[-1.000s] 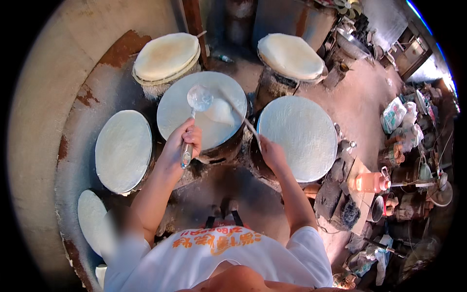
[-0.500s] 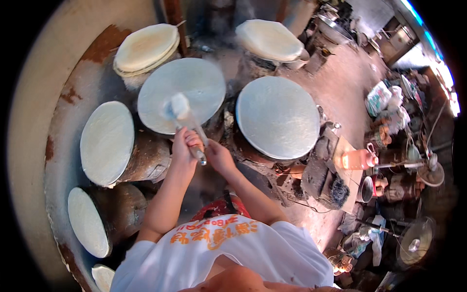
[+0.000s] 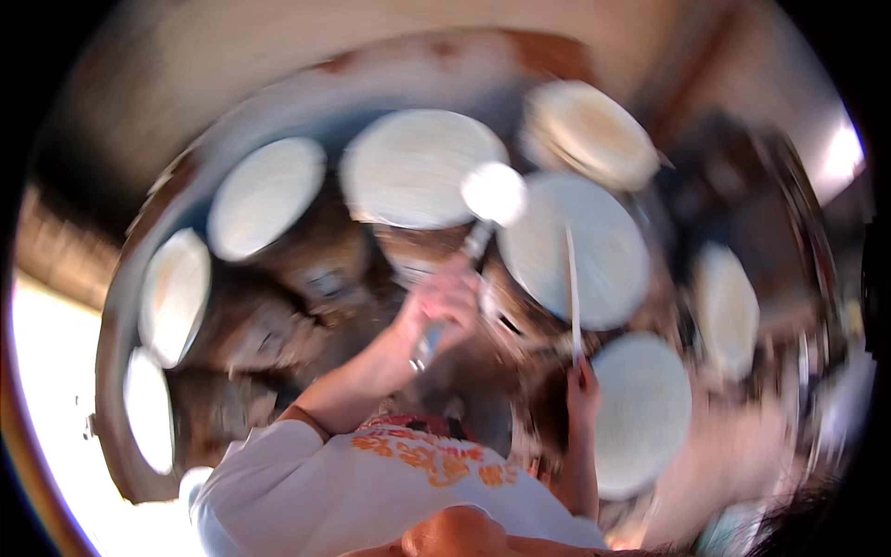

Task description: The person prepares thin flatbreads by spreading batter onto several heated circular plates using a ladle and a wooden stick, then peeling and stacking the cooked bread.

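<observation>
My left hand [image 3: 444, 302] is closed round the handle of a ladle [image 3: 494, 193]. Its round white end hangs over the gap between a griddle [image 3: 429, 172] with a pale surface and a bluish-grey coated griddle [image 3: 580, 251]. Lower and to the right, my right hand [image 3: 583, 385] grips a thin flat spreader stick [image 3: 574, 292], which points away from me across the bluish-grey griddle. Motion blur hides whether either tool touches a surface. A second greyish griddle [image 3: 640, 418] lies just right of my right hand.
More pale round griddles, such as one at the left [image 3: 267, 198], curve along the wall around me. A stack of round flatbreads [image 3: 594, 135] sits at the far right of the middle, with another pale round [image 3: 726, 311] farther right. Brown stove drums [image 3: 325, 269] stand below the griddles.
The view has swung left, bringing more griddles in. My hands, close together over one griddle before, have moved apart: the left carries the ladle leftward, the right holds the spreader stick separately.
</observation>
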{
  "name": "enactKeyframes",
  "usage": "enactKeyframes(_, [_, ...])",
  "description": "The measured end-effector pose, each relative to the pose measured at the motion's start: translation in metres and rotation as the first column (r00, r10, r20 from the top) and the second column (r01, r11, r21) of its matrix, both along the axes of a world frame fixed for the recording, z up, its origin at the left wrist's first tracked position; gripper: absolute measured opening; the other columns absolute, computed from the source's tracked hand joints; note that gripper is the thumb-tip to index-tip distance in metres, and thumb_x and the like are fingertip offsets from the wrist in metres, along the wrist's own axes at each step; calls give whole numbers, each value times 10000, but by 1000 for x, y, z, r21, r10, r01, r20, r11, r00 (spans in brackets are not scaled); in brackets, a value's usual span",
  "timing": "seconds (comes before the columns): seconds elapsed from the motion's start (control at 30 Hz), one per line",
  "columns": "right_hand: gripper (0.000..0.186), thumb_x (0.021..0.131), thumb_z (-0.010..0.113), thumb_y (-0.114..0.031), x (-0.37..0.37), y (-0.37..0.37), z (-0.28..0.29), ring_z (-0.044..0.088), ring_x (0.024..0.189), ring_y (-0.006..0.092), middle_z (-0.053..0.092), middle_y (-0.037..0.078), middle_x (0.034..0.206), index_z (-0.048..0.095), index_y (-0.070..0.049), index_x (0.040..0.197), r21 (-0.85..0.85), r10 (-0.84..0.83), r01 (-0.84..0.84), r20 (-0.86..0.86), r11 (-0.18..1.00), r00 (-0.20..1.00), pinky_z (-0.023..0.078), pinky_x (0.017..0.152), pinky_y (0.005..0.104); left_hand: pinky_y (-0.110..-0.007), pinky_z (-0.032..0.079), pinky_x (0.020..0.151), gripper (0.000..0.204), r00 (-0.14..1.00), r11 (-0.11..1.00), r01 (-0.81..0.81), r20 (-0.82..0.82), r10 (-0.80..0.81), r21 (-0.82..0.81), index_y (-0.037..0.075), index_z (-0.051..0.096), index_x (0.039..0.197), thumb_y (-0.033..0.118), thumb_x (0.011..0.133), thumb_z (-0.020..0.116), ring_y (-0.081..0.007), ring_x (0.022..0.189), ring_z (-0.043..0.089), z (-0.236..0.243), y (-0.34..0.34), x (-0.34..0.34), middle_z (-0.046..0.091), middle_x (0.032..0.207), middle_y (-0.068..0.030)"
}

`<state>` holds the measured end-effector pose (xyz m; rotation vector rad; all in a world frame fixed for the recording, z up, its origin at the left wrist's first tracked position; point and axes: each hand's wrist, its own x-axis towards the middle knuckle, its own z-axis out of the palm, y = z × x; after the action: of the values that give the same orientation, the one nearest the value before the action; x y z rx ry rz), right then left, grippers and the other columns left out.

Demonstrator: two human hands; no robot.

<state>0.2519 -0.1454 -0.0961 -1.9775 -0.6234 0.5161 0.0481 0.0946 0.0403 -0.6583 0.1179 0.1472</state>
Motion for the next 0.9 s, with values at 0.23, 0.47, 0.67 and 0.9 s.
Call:
enactKeyframes(0.23, [315,866,610,-82,-191,198,4,483,443,74,533,22,626,549,-6,1165,250,712,-702,-488,667,504,375,398,215,-163,360,273,265,807,778,-591,171,566,212,35,498,793,222,975,455,-55,382,393,27,-2,-231,380,566,5])
enactKeyframes(0.47, [377,915,552,-105,-341,405,5,544,534,82,555,-4,680,529,-110,1292,151,843,-847,-286,510,456,408,407,229,-209,380,314,366,359,322,-913,116,926,252,92,351,661,232,998,384,-61,362,385,37,7,-422,363,526,15])
enactKeyframes(0.67, [338,860,617,-204,-397,544,-45,641,657,275,658,159,767,615,-101,1182,-83,783,-863,470,499,408,506,612,364,-240,384,302,408,38,-29,-974,289,957,223,99,342,657,296,1013,333,-88,351,389,39,-20,-522,353,510,11])
enactKeyframes(0.9, [342,847,609,-223,-410,530,-7,619,870,360,633,210,918,617,-156,1183,-486,849,-727,463,484,256,506,765,446,-220,317,303,361,-445,-526,-767,284,849,368,117,325,696,310,999,354,-88,390,369,42,-100,-588,337,610,-4])
